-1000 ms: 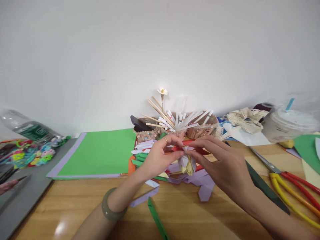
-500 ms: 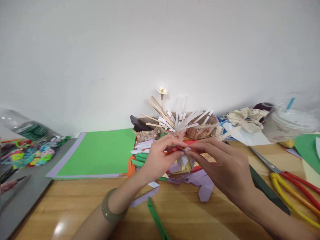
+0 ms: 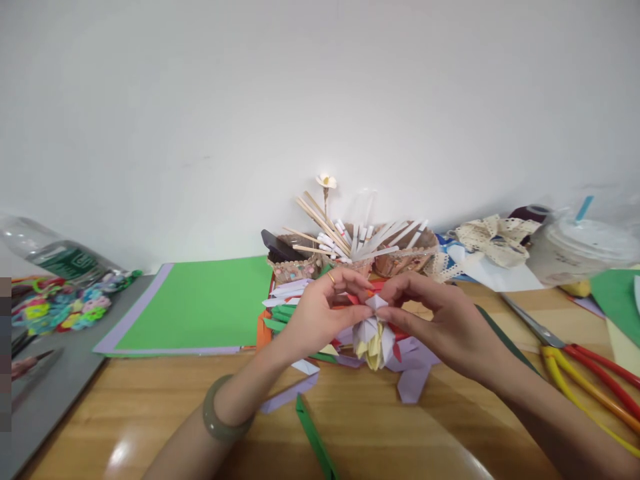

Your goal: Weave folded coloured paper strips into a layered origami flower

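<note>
Both my hands hold a small folded paper piece (image 3: 373, 330), lavender on the outside with pale yellow layers hanging below. My left hand (image 3: 320, 310), with a ring and a green bangle at the wrist, pinches it from the left. My right hand (image 3: 440, 320) pinches its top flap from the right. The piece hovers above a heap of folded paper strips (image 3: 400, 363) in lavender, green, red and white on the wooden table (image 3: 150, 413).
Green paper sheet (image 3: 200, 303) lies at the left. Baskets of wooden sticks (image 3: 350, 247) stand against the wall. Scissors with red and yellow handles (image 3: 575, 360) lie at right, near a lidded cup (image 3: 575, 250). A plastic bottle (image 3: 55, 257) and colourful rings (image 3: 60, 307) sit far left.
The folded piece has turned and dropped slightly, showing more of its lavender and yellow layers. My right hand shifted a little leftward, fingers curled closer over the top flap.
</note>
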{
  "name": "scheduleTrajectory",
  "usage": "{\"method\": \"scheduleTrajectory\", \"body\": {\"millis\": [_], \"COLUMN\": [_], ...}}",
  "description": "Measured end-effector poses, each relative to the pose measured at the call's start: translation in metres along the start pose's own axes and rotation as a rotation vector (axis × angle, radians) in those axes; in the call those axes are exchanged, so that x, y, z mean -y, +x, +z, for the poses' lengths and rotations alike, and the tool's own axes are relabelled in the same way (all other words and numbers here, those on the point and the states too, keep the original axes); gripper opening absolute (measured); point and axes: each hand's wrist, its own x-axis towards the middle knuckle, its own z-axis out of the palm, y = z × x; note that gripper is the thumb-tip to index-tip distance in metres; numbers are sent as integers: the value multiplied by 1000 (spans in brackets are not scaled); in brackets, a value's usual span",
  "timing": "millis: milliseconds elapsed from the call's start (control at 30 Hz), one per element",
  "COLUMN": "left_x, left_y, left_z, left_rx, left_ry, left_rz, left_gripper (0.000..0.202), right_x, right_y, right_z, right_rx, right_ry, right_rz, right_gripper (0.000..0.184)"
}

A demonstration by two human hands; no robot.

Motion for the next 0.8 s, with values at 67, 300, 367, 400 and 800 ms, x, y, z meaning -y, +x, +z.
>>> {"method": "scheduleTrajectory", "body": {"millis": [67, 300, 367, 400, 800], "left_x": [-2, -2, -1, -1, -3], "left_y": [2, 7, 7, 7, 4], "left_z": [0, -7, -8, -8, -3], "left_rx": [-26, -21, -8, -6, -5], "left_ry": [-27, 34, 46, 53, 51], "left_rz": [-60, -224, -244, -247, -215], "left_gripper": [28, 19, 19, 19, 14], "right_x": [-1, -6, -6, -5, -2], "right_y": [2, 6, 6, 6, 3], "right_z": [-1, 3, 3, 3, 5], "right_rx": [41, 65, 64, 66, 66], "right_ry": [75, 180, 173, 163, 43], "right_rz": [73, 219, 229, 229, 90], "right_gripper": [11, 15, 14, 14, 11]}}
